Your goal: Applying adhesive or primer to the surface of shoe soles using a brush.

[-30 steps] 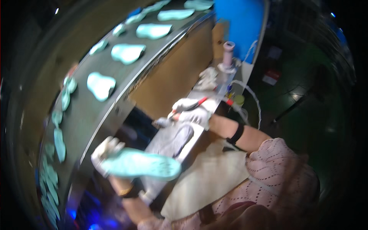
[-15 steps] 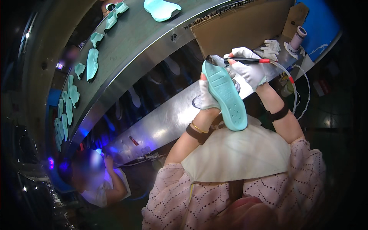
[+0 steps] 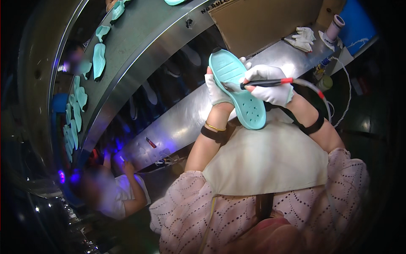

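Teal insole held up over the steel worktop, pen-like tool on it

The teal insole (image 3: 239,91) is gripped by the gloved left hand (image 3: 216,89) from behind, while the gloved right hand (image 3: 270,84) is closed around a black-and-red corded tool (image 3: 264,83) touching its face. Behind the insole stands a brown cardboard panel (image 3: 262,19); to its right, spare white gloves (image 3: 301,37) and a pale cylinder (image 3: 336,26) sit on the worktop (image 3: 186,118). More teal insoles (image 3: 98,59) lie on the grey conveyor (image 3: 144,46) further left.
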`<act>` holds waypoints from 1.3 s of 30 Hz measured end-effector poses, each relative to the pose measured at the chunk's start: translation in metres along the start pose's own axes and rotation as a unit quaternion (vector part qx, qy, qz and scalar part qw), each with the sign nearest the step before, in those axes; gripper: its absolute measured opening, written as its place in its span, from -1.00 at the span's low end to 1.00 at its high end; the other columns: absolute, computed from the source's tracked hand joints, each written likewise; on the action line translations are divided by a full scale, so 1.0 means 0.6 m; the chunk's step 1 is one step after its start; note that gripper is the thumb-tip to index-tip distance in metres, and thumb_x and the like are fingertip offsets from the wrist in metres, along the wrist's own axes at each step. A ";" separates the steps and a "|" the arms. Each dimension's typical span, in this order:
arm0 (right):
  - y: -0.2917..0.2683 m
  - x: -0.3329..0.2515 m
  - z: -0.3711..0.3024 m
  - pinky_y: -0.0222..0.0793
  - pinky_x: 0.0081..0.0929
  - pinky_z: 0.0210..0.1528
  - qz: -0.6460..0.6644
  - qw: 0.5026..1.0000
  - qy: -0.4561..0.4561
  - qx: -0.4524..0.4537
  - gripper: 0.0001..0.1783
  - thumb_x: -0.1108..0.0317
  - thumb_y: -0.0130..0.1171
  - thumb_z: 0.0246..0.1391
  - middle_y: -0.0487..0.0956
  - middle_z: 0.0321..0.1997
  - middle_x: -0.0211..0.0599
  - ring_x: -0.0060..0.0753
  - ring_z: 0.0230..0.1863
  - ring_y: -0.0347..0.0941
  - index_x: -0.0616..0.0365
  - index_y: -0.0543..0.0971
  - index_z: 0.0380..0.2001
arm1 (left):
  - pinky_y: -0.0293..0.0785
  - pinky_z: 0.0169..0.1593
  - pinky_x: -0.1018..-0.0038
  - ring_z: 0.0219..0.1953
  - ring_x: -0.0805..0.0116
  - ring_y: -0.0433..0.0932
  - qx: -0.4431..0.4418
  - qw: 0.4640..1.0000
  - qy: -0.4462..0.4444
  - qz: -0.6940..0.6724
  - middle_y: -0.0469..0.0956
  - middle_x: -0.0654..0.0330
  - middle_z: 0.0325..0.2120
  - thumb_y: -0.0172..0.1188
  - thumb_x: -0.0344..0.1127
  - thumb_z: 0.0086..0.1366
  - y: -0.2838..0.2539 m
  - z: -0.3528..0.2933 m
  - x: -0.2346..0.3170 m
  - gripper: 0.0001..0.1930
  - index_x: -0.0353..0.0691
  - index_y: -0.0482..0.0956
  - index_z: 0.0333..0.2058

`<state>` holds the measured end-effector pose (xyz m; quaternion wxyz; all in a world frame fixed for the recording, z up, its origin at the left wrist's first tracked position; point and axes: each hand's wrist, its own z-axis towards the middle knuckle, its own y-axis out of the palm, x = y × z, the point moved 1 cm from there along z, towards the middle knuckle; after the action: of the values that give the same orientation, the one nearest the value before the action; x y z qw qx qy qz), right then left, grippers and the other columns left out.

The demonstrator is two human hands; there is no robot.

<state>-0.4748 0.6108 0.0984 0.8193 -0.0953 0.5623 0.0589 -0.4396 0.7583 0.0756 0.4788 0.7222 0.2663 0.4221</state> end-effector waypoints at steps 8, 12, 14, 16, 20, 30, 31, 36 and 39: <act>-0.014 0.025 -0.058 0.37 -0.59 -0.25 0.047 0.993 0.105 0.004 -0.88 0.48 0.19 -0.11 0.52 -0.38 -0.42 -0.61 -0.30 0.44 0.19 0.53 -0.41 | 0.20 0.15 0.14 0.08 -0.07 0.28 -0.004 0.997 -0.069 -0.031 0.30 -0.08 0.03 -0.18 0.47 -0.01 -0.037 -0.011 -0.019 -0.06 -0.28 0.21 0.10; -0.018 0.034 -0.077 0.35 -0.62 -0.22 0.113 0.976 0.179 0.042 -0.89 0.48 0.17 -0.09 0.53 -0.37 -0.39 -0.60 -0.30 0.44 0.22 0.54 -0.41 | 0.30 0.08 0.19 -0.01 0.11 0.36 0.052 0.990 -0.092 0.089 0.32 0.03 0.00 -0.27 0.51 0.01 -0.082 -0.059 -0.062 -0.08 -0.16 0.15 0.12; -0.009 0.036 -0.085 0.34 -0.63 -0.18 0.049 0.992 0.113 0.026 -0.89 0.49 0.18 -0.09 0.54 -0.35 -0.39 -0.62 -0.30 0.44 0.22 0.53 -0.41 | 0.32 0.06 0.21 -0.05 0.12 0.39 0.089 0.986 -0.056 0.128 0.35 0.03 -0.04 -0.26 0.53 -0.01 -0.079 -0.062 -0.068 -0.07 -0.16 0.18 0.11; -0.005 0.033 -0.085 0.34 -0.63 -0.18 0.099 0.980 0.171 0.020 -0.89 0.51 0.20 -0.12 0.55 -0.36 -0.39 -0.63 -0.30 0.44 0.19 0.53 -0.43 | 0.38 0.00 0.26 -0.14 0.14 0.45 0.076 0.986 -0.053 0.136 0.44 0.04 -0.15 -0.23 0.55 -0.06 -0.061 -0.062 -0.061 -0.07 -0.18 0.27 0.04; -0.012 0.024 -0.067 0.36 -0.66 -0.22 0.056 0.983 0.161 0.070 -0.87 0.48 0.26 -0.15 0.56 -0.40 -0.37 -0.60 -0.32 0.47 0.18 0.53 -0.45 | 0.36 0.01 0.18 -0.13 0.06 0.44 -0.033 0.996 0.033 0.073 0.45 0.03 -0.14 -0.10 0.54 -0.12 -0.051 -0.025 -0.052 -0.07 -0.15 0.27 0.03; 0.005 -0.002 -0.063 0.35 -0.68 -0.33 0.147 0.978 0.134 0.063 -0.90 0.47 0.24 -0.13 0.56 -0.47 -0.43 -0.67 -0.40 0.44 0.20 0.53 -0.47 | 0.33 0.03 0.14 -0.13 0.04 0.44 -0.094 0.992 0.039 -0.071 0.42 -0.01 -0.09 -0.04 0.58 -0.26 -0.045 -0.002 -0.012 0.03 -0.16 0.29 0.04; 0.006 0.001 -0.061 0.35 -0.69 -0.32 0.106 0.989 0.070 0.073 -0.89 0.47 0.25 -0.13 0.56 -0.47 -0.42 -0.67 -0.40 0.44 0.21 0.53 -0.47 | 0.35 0.01 0.13 -0.15 0.04 0.46 -0.098 0.993 0.044 -0.043 0.43 -0.01 -0.10 -0.04 0.58 -0.26 -0.042 -0.002 -0.007 0.03 -0.16 0.29 0.04; 0.007 -0.003 -0.052 0.35 -0.67 -0.31 0.104 0.988 0.104 -0.051 -0.90 0.47 0.24 -0.12 0.56 -0.47 -0.42 -0.66 -0.40 0.44 0.21 0.52 -0.49 | 0.47 -0.11 0.18 -0.17 0.00 0.48 -0.189 0.979 -0.018 0.074 0.44 -0.04 -0.12 -0.01 0.53 -0.20 -0.042 0.006 0.032 -0.03 -0.15 0.31 0.04; -0.011 0.001 -0.051 0.35 -0.65 -0.28 0.111 0.954 0.260 -0.103 -0.87 0.44 0.26 -0.14 0.56 -0.42 -0.40 -0.64 -0.37 0.43 0.17 0.53 -0.47 | 0.47 -0.12 0.25 -0.17 0.15 0.49 -0.182 0.954 -0.069 0.228 0.46 0.01 -0.18 -0.09 0.61 -0.28 -0.016 0.003 0.032 0.08 -0.27 0.33 -0.01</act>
<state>-0.5013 0.5977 0.0874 0.6189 -0.1286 0.7536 0.1802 -0.4280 0.7763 0.0733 0.5104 0.6914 -0.0209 0.5109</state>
